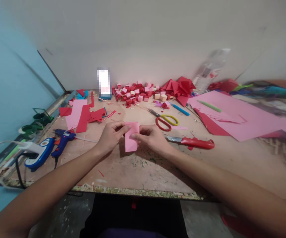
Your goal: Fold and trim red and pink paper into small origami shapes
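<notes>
A small rectangle of pink paper [132, 144] is held upright between my two hands, above the table near its front. My left hand [112, 136] pinches its upper left edge between thumb and fingers. On the other side, my right hand [151, 138] grips the right edge, its thumb lying across the paper's face and its fingers behind, partly hidden. Just beyond my right hand lie scissors [163, 119] with one yellow and one red handle loop. A red-handled knife [195, 142] rests to the right of that hand, its blade tip partly covered by it.
A heap of small red and pink paper cubes [135, 92] lies by the wall. Left are cut paper strips [77, 112], a blue glue gun [63, 142] and a power strip [41, 153] with cords. Right are pink sheets [244, 115], a green pen [209, 105] and a plastic bottle [210, 69].
</notes>
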`<state>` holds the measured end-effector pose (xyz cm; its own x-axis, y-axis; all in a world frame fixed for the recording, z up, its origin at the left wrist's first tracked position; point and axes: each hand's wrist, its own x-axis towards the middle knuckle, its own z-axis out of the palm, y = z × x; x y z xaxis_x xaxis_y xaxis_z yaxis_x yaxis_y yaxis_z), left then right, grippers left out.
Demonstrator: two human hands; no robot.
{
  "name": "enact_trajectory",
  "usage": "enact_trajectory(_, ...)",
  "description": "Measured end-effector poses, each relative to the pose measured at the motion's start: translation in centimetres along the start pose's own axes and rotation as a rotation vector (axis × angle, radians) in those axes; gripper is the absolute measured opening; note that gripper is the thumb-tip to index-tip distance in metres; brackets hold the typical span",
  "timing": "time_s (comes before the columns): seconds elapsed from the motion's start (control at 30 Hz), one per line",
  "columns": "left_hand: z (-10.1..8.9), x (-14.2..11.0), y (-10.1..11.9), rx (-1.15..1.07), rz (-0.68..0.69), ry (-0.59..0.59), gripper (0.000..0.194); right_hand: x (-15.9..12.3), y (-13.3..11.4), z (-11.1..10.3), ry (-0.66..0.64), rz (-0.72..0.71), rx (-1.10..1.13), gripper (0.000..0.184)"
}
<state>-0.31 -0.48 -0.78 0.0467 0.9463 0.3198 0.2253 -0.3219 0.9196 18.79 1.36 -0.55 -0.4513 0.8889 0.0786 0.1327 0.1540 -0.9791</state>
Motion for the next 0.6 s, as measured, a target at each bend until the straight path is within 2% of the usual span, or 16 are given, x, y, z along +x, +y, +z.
enact_trajectory(0.23,0.2,-0.1,0.3,-0.04,-0.022,-0.046,0.028,0.1,0.2,-0.3,0.059,-0.075,0.028,0.04)
enact_trajectory(0.43,0.1,-0.1,0.3,-0.063,-0.055,-0.063,0.027,0.2,0.7,-0.5,0.062,-0.082,0.054,0.037)
enact_trajectory(0.6,0.1,-0.2,-0.1,-0.05,-0.066,-0.091,0.028,0.4,1.0,-0.6,0.11,-0.032,0.102,0.03)
